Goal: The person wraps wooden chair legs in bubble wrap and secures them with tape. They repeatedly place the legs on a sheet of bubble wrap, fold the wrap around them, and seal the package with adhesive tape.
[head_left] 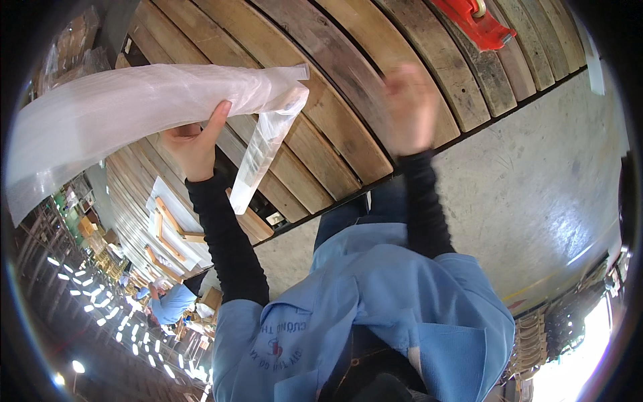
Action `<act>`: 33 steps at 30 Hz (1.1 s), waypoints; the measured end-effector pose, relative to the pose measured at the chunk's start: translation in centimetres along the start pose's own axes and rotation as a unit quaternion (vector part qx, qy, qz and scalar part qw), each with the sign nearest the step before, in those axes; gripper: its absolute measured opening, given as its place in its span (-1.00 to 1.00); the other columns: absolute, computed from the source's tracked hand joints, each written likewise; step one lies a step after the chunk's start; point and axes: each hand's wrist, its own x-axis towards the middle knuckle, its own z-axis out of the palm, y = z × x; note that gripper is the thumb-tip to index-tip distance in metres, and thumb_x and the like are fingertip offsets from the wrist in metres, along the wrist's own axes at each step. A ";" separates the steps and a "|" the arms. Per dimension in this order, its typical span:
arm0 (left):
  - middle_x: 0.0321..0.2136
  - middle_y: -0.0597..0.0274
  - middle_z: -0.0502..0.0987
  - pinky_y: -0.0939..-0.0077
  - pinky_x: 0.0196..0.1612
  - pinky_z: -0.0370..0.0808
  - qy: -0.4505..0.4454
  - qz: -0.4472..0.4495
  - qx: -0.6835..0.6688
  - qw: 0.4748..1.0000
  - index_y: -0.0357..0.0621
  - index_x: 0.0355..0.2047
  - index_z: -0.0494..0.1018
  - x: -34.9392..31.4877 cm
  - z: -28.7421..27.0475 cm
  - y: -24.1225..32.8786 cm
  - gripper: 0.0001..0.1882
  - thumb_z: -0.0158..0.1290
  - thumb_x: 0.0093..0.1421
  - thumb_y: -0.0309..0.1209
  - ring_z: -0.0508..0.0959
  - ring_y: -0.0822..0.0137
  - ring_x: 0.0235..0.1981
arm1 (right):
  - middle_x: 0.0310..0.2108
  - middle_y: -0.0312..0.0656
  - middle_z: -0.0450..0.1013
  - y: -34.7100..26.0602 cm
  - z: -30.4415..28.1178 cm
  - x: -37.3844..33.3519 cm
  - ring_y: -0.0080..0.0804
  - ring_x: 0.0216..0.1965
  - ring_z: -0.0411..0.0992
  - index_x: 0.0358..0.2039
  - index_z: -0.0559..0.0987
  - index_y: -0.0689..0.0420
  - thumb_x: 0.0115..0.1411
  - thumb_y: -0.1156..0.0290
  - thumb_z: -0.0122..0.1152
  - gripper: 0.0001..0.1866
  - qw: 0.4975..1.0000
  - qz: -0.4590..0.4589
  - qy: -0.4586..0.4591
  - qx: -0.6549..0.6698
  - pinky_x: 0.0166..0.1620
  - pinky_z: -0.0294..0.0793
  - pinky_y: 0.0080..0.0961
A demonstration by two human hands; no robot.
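Observation:
My left hand point(195, 143) grips a long piece wrapped in white translucent foam sheet point(144, 100), with the thumb on its near side and the fingers hidden beneath. At its right end the wrapping meets a narrower arm point(262, 164), covered in shiny clear film, that angles down toward me. What lies inside the wrapping is hidden. My right hand point(410, 110) is apart from the piece, over the slatted wooden table point(335, 144). Motion smears its fingers. Farther right, a red tape dispenser point(477, 25) lies on the slats.
Several bare wooden parts point(167, 221) lie on a white sheet to the left. A person in blue point(173, 305) is beyond them. Grey concrete floor point(529, 181) runs along the table's near edge. Stacked wooden pieces point(529, 345) stand at lower right.

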 end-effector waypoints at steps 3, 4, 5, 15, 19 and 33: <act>-0.02 0.03 0.55 0.33 0.11 0.55 -0.017 0.001 -0.011 1.000 -0.34 0.06 0.42 0.0 0.2 -0.1 -0.30 0.49 -0.11 -0.63 0.59 0.27 -0.02 | -0.33 -0.32 0.59 4.3 11.6 -4.4 -0.61 -0.34 0.51 -0.24 0.62 0.16 0.36 0.38 0.22 -0.88 0.981 0.022 -0.109 0.157 -0.21 0.47 -0.61; -0.03 0.04 0.56 0.35 0.08 0.56 -0.019 0.007 -0.020 1.000 -0.33 0.05 0.43 0.2 0.3 -0.1 -0.31 0.49 -0.11 -0.61 0.60 0.28 -0.04 | -0.35 -0.32 0.59 4.9 14.0 -5.5 -0.64 -0.37 0.50 -0.26 0.62 0.16 0.36 0.36 0.25 -0.86 0.977 0.047 -0.102 0.180 -0.24 0.45 -0.65; -0.05 0.05 0.57 0.37 0.06 0.57 -0.017 0.017 -0.030 0.999 -0.32 0.03 0.43 0.4 0.5 -0.2 -0.32 0.49 -0.11 -0.60 0.60 0.30 -0.05 | -0.42 -0.33 0.58 5.9 15.4 -6.1 -0.69 -0.40 0.48 -0.30 0.62 0.17 0.34 0.34 0.28 -0.84 0.975 0.093 -0.097 0.179 -0.31 0.42 -0.67; -0.07 0.16 0.55 0.40 0.00 0.58 -0.028 0.028 -0.044 0.998 -0.19 0.03 0.42 1.2 0.9 0.0 -0.29 0.53 -0.12 -0.47 0.55 0.34 -0.03 | -0.75 -0.26 0.39 14.6 19.5 -8.0 -0.58 -0.76 0.30 -0.59 0.51 0.20 0.26 0.07 0.39 -0.52 0.980 0.192 0.016 0.042 -0.68 0.23 -0.53; -0.04 0.15 0.52 0.34 0.04 0.56 -0.041 0.031 -0.079 0.996 -0.20 0.05 0.41 1.1 0.7 -0.2 -0.27 0.53 -0.12 -0.46 0.52 0.33 0.00 | -0.66 -0.20 0.42 18.4 16.0 -10.3 -0.49 -0.68 0.35 -0.49 0.52 0.20 0.13 0.15 0.52 -0.59 0.981 0.029 0.073 -0.176 -0.60 0.31 -0.44; -0.10 0.16 0.53 0.32 0.05 0.56 -0.049 0.040 -0.098 0.993 -0.23 -0.01 0.43 0.9 0.9 -0.5 -0.30 0.54 -0.15 -0.46 0.54 0.35 -0.04 | 0.27 0.03 0.17 11.7 16.7 -7.1 -0.01 0.22 0.15 0.43 0.17 0.14 -0.27 0.13 0.71 0.27 0.779 -0.418 -0.013 -0.467 0.22 0.20 -0.08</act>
